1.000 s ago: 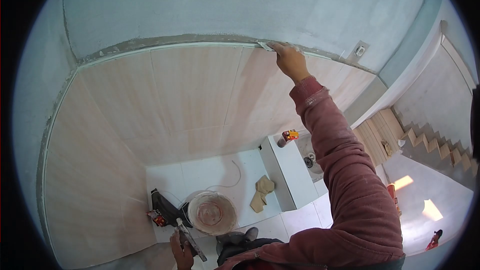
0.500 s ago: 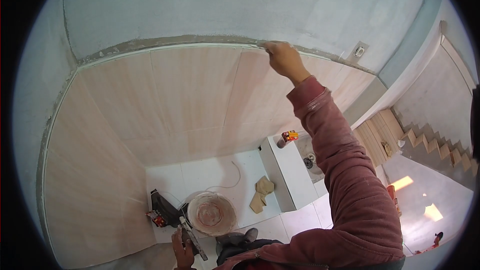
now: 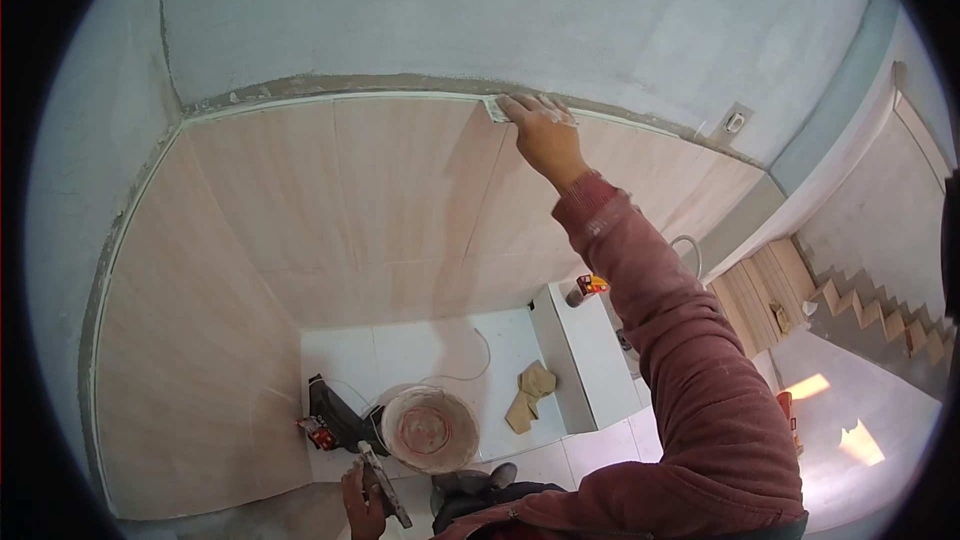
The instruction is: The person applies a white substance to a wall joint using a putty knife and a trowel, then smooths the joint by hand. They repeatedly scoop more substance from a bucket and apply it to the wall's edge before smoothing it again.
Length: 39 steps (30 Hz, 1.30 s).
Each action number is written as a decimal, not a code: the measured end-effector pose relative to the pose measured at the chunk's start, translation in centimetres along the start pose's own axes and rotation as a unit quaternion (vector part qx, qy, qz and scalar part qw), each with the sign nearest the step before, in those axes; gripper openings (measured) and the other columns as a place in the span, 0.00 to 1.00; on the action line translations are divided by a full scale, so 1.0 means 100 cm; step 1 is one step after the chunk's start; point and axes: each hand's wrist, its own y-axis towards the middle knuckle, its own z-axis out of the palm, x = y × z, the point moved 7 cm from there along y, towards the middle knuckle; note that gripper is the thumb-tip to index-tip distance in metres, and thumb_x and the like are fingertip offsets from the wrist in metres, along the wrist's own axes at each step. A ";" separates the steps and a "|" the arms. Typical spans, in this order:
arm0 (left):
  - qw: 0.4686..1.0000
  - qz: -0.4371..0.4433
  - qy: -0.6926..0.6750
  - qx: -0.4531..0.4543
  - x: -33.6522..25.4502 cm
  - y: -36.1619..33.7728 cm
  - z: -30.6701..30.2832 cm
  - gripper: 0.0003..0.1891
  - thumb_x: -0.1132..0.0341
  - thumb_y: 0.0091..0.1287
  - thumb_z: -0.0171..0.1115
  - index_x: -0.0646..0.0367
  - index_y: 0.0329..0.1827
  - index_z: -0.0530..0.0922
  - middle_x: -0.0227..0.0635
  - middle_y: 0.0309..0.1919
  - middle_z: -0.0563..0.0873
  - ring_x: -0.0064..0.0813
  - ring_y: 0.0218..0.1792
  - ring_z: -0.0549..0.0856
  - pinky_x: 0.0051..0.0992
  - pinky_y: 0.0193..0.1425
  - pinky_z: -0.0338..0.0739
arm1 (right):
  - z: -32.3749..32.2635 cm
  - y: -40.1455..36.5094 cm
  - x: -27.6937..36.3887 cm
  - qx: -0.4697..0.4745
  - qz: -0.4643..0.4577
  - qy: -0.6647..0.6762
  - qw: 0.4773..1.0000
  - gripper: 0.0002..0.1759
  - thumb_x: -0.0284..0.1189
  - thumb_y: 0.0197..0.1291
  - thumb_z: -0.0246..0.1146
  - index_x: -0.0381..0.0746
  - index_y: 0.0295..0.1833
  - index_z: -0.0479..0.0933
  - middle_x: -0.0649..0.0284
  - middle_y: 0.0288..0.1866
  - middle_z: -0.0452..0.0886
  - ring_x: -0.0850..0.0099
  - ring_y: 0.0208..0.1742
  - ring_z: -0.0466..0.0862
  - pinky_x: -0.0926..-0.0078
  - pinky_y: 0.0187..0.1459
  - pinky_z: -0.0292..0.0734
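My right hand reaches out to the top edge of the pink-beige wall tiles. Its fingers are closed on a small pale scraper, whose flat end lies against the white strip along the tile edge. Low in the view, my left hand grips a trowel with a long, narrow plate seen nearly edge-on; part of that grip is hidden. Just beyond the trowel stands a dirty white bucket with reddish residue inside.
A black bag sits left of the bucket. A tan cloth lies on the white surface beside a white ledge, where a red-yellow package stands. A wall socket is at upper right, wooden stairs far right.
My right hand has moved left along the tile edge and its wrist has turned, so the scraper's pale face shows more. The view has shifted slightly. My left hand still holds the trowel.
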 end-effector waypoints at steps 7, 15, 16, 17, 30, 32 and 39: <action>0.999 0.034 0.016 -0.012 0.002 0.000 -0.002 0.26 0.75 0.57 0.52 0.63 0.61 0.63 0.46 0.50 0.71 0.43 0.52 0.71 0.34 0.57 0.64 | -0.024 -0.018 0.001 0.031 0.036 0.015 0.999 0.19 0.19 0.52 0.50 0.45 0.49 0.77 0.62 0.48 0.79 0.62 0.51 0.77 0.62 0.51 0.70; 0.995 0.063 0.065 0.029 0.005 0.003 0.005 0.25 0.75 0.57 0.52 0.63 0.61 0.63 0.49 0.51 0.70 0.46 0.53 0.71 0.36 0.57 0.64 | 0.003 -0.017 0.003 -0.033 -0.008 -0.065 0.997 0.18 0.24 0.53 0.52 0.47 0.50 0.75 0.62 0.42 0.79 0.64 0.45 0.78 0.63 0.45 0.72; 0.994 0.074 0.082 0.010 0.004 0.005 0.005 0.25 0.76 0.57 0.52 0.63 0.61 0.63 0.50 0.52 0.70 0.46 0.53 0.71 0.36 0.58 0.64 | -0.005 -0.024 0.016 -0.036 -0.004 -0.068 0.997 0.18 0.24 0.53 0.52 0.47 0.50 0.75 0.62 0.42 0.79 0.64 0.45 0.78 0.63 0.45 0.72; 0.993 0.079 0.083 0.009 0.001 0.009 0.005 0.25 0.76 0.57 0.52 0.63 0.61 0.63 0.50 0.52 0.70 0.46 0.53 0.71 0.36 0.58 0.64 | -0.007 -0.031 0.033 0.069 0.003 -0.059 0.996 0.18 0.25 0.55 0.51 0.47 0.52 0.73 0.61 0.41 0.80 0.64 0.43 0.79 0.63 0.41 0.73; 0.726 -0.064 -0.685 0.018 -0.055 0.067 0.060 0.21 0.67 0.65 0.51 0.60 0.61 0.64 0.39 0.56 0.72 0.36 0.56 0.73 0.38 0.60 0.68 | 0.015 -0.192 0.114 0.419 0.256 0.745 0.452 0.12 0.28 0.57 0.60 0.34 0.45 0.76 0.66 0.38 0.81 0.83 0.35 0.78 0.84 0.34 0.72; 0.722 -0.043 -0.684 0.098 -0.085 0.083 0.085 0.20 0.66 0.66 0.49 0.59 0.60 0.65 0.37 0.54 0.75 0.34 0.54 0.75 0.37 0.59 0.69 | 0.003 -0.260 0.152 0.312 0.388 0.854 0.153 0.19 0.28 0.61 0.55 0.32 0.56 0.69 0.59 0.50 0.78 0.73 0.50 0.78 0.72 0.53 0.71; 0.655 -0.172 -0.677 0.288 -0.121 0.115 0.205 0.28 0.76 0.63 0.52 0.61 0.66 0.55 0.36 0.59 0.70 0.30 0.59 0.72 0.29 0.62 0.67 | -0.054 -0.359 0.116 0.135 0.418 0.898 -0.004 0.22 0.29 0.57 0.58 0.33 0.57 0.67 0.57 0.48 0.78 0.65 0.48 0.79 0.68 0.51 0.73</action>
